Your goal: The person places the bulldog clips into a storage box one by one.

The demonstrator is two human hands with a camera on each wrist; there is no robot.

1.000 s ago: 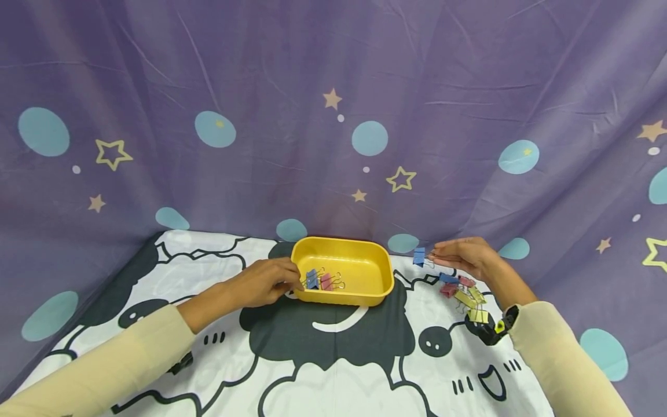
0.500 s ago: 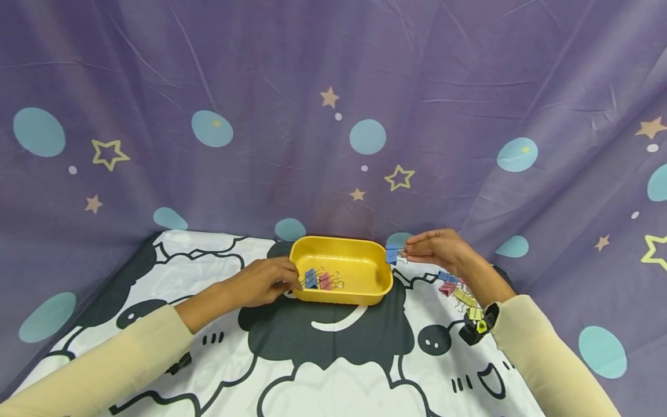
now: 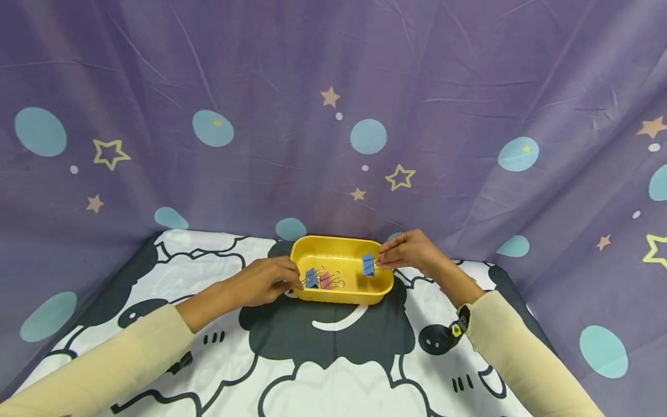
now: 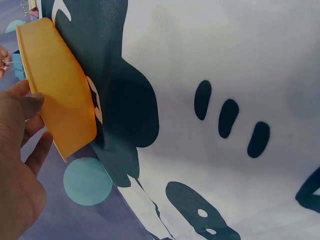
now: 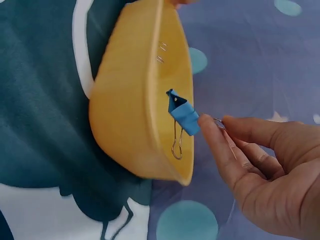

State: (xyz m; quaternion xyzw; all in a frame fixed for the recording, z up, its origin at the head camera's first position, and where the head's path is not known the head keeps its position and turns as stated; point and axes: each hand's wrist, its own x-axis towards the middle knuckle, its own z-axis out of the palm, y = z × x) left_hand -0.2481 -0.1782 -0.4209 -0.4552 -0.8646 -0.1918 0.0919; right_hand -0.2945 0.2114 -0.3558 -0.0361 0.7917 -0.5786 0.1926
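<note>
My right hand (image 3: 409,252) pinches a blue binder clip (image 3: 368,265) by a wire handle. In the head view the clip hangs over the right end of a yellow plastic tray (image 3: 339,297). The right wrist view shows its blue body (image 5: 185,117) tilted, the other wire handle dangling. My left hand (image 3: 263,284) grips the tray's left rim; in the left wrist view its thumb (image 4: 31,104) lies against the outer wall. Inside the tray, near the front left, sit another blue binder clip (image 3: 312,278) and a pink binder clip (image 3: 326,281).
Behind my right forearm the pile of loose binder clips is mostly hidden; a few show at the corner (image 4: 33,11) of the left wrist view. A cloth with black-and-white cartoon print (image 3: 333,388) covers the table. A purple curtain (image 3: 292,191) hangs directly behind the tray.
My right hand has carried the blue binder clip leftward from beside the pile to over the tray. My left hand and the tray stay put.
</note>
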